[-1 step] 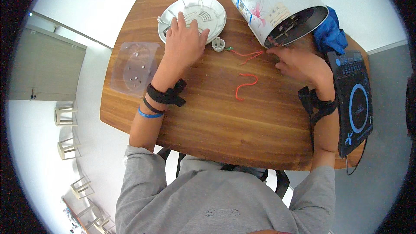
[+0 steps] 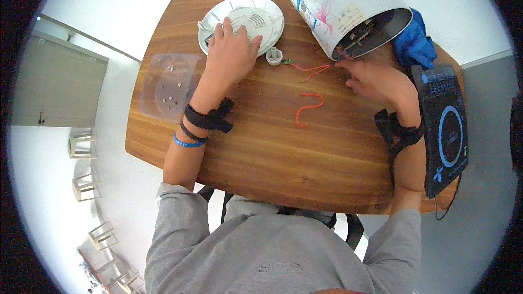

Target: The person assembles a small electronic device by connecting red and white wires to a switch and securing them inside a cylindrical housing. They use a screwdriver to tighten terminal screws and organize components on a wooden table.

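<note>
On the white round plastic base (image 2: 271, 16) at the back, my left hand (image 2: 231, 49) lies with fingers spread. Part of a small dark and metallic piece shows beside its fingers; the palm hides the rest. My right hand (image 2: 373, 79), a little blurred, is at the open end of a white flower-patterned appliance housing (image 2: 348, 8) lying on its side. Its index finger stretches out by the end of a red wire (image 2: 308, 69) with a green tip, and nothing shows in its grip. Between the hands sits a small white round connector (image 2: 274, 56).
A loose red wire (image 2: 321, 100) lies mid-table. At the left, a clear plastic tray (image 2: 150, 90) holds several screws and small metal parts. Blue cloth (image 2: 417, 43) is bunched behind the housing's right side. A black induction cooktop (image 2: 436, 155) stands along the right edge, its cord hanging down.
</note>
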The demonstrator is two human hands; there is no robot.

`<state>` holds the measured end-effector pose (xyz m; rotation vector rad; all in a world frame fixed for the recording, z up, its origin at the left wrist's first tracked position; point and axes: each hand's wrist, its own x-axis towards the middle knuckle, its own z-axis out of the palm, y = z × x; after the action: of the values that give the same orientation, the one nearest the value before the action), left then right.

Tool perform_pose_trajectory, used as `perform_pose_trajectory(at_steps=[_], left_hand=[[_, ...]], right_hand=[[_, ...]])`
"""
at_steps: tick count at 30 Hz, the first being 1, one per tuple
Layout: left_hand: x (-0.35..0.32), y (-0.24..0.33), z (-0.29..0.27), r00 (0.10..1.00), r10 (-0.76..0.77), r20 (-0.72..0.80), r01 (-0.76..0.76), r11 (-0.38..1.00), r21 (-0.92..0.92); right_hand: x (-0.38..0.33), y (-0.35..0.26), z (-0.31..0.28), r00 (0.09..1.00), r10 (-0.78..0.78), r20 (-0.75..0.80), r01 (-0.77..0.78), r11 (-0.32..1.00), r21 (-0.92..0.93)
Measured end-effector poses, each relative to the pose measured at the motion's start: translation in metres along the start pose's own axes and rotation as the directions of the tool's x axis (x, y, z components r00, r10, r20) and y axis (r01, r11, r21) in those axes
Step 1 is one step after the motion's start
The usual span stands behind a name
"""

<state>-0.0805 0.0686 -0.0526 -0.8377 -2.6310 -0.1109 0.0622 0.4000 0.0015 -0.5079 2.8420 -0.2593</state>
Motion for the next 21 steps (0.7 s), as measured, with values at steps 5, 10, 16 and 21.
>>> perform_pose_trajectory(at_steps=[5, 10, 16, 21], left_hand=[[0.009, -0.012, 0.005, 0.998, 0.004, 0.059, -0.001, 0.998, -0.055], [0.010, -0.005, -0.016, 0.993, -0.047, 0.110, 0.064, 0.986, -0.157], [0.005, 0.009, -0.032, 1.000, 0.010, 0.000, -0.010, 0.979, -0.202], [0.007, 0.011, -0.046, 0.996, -0.063, 0.065, 0.075, 0.976, -0.203]], right_hand=[[-0.002, 0.016, 0.012, 0.989, -0.116, -0.092, 0.114, 0.993, -0.025], [0.000, -0.001, 0.000, 0.998, 0.031, 0.058, -0.032, 0.999, 0.012], [-0.002, 0.005, 0.010, 1.000, 0.001, -0.019, -0.001, 1.000, 0.006], [-0.002, 0.008, 0.012, 0.999, -0.018, -0.036, 0.017, 1.000, -0.011]])
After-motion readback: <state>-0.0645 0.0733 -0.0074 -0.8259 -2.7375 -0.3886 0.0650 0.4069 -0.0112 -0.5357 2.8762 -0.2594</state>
